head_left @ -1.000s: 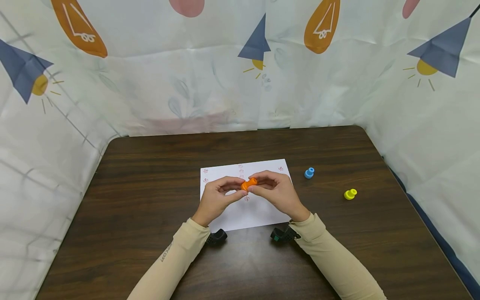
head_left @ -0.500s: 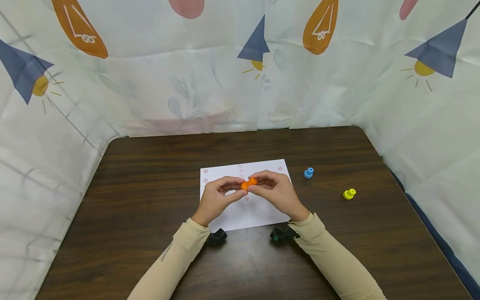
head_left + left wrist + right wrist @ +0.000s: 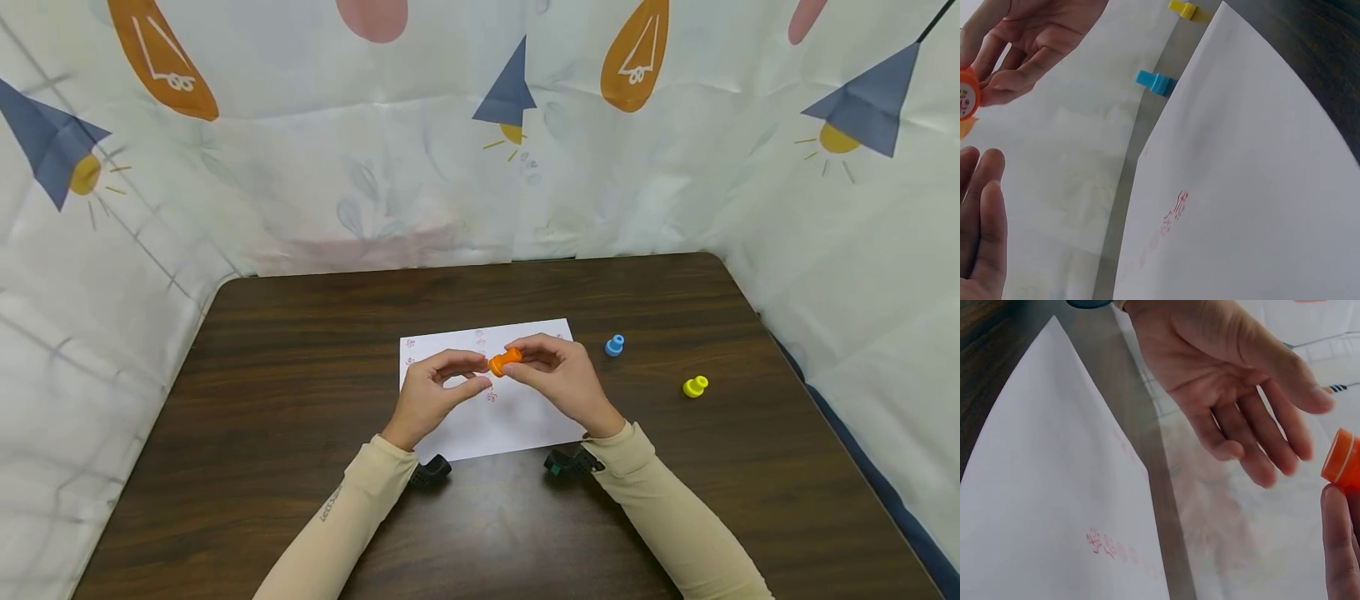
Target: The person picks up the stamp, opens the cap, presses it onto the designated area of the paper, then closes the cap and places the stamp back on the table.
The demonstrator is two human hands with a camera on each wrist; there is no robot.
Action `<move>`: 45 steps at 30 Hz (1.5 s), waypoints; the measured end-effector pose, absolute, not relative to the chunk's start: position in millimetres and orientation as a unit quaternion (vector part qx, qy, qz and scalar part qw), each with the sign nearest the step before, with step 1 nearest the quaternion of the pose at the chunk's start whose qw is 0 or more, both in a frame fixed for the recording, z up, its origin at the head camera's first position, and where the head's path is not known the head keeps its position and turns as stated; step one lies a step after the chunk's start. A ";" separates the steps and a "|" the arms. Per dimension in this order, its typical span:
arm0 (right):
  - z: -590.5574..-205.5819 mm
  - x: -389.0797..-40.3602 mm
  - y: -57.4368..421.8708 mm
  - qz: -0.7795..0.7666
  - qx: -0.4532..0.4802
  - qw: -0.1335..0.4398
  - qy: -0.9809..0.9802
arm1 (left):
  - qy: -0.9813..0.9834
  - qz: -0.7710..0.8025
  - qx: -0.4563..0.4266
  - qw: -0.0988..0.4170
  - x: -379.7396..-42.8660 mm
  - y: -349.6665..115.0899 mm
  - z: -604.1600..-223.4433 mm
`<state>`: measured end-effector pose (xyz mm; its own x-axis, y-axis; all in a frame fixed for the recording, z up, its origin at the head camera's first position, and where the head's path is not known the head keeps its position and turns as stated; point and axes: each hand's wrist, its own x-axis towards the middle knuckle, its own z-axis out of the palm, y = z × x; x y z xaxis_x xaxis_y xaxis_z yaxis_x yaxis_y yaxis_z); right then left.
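My right hand (image 3: 561, 377) pinches an orange stamp (image 3: 505, 362) by its narrow end, tilted above the paper. In the left wrist view, the round end of the orange stamp (image 3: 967, 94) shows a small printed picture. My left hand (image 3: 433, 398) is just left of the stamp, its fingers loosely bent and holding nothing; the right wrist view shows a gap between this left hand (image 3: 1229, 394) and the stamp. Below both hands lies a white sheet of paper (image 3: 517, 425). Red stamp prints (image 3: 1169, 219) mark it in rows, partly hidden by the hands.
Right of the paper a blue stamp (image 3: 614, 346) stands on the dark wooden table (image 3: 285, 400). Farther right is a yellow stamp (image 3: 695, 387). A patterned white curtain (image 3: 420, 183) rises behind the table and along its sides.
Both hands held the orange stamp before. The left fingers have let go of it, and the right hand has drawn it slightly up and to the right.
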<state>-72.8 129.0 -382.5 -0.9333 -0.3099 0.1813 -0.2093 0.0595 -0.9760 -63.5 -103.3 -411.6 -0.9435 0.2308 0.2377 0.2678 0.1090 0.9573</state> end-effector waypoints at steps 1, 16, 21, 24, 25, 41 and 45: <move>-381.7 -73.5 131.0 -0.661 -0.175 0.034 0.729 | -0.746 -0.644 -0.169 0.020 -63.7 -105.1 -411.5; -365.7 -81.9 184.7 -0.644 -0.132 -0.033 0.753 | -0.830 -0.542 -0.116 0.065 -60.1 -147.5 -411.7; -366.4 -85.0 202.5 -0.631 -0.126 -0.052 0.764 | -0.858 -0.494 -0.118 0.073 -59.9 -161.2 -411.7; -367.4 -87.0 211.9 -0.620 -0.120 -0.068 0.773 | -0.877 -0.458 -0.124 0.070 -59.7 -169.2 -410.2; -367.5 -87.4 214.9 -0.617 -0.118 -0.073 0.775 | -0.883 -0.446 -0.127 0.067 -59.4 -171.7 -409.6; -374.3 -93.4 258.5 -0.586 -0.059 -0.130 0.798 | -0.956 -0.261 -0.131 -0.033 -54.9 -201.4 -410.1; -376.1 -94.8 265.9 -0.573 -0.044 -0.146 0.805 | -0.961 -0.223 -0.156 -0.038 -55.5 -203.8 -412.3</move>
<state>-94.8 265.9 -376.1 -0.9537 0.0958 0.2850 -0.2378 0.3397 -0.9100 -55.5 -203.8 -412.3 -0.9483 0.3174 -0.0029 0.2836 0.8514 0.4412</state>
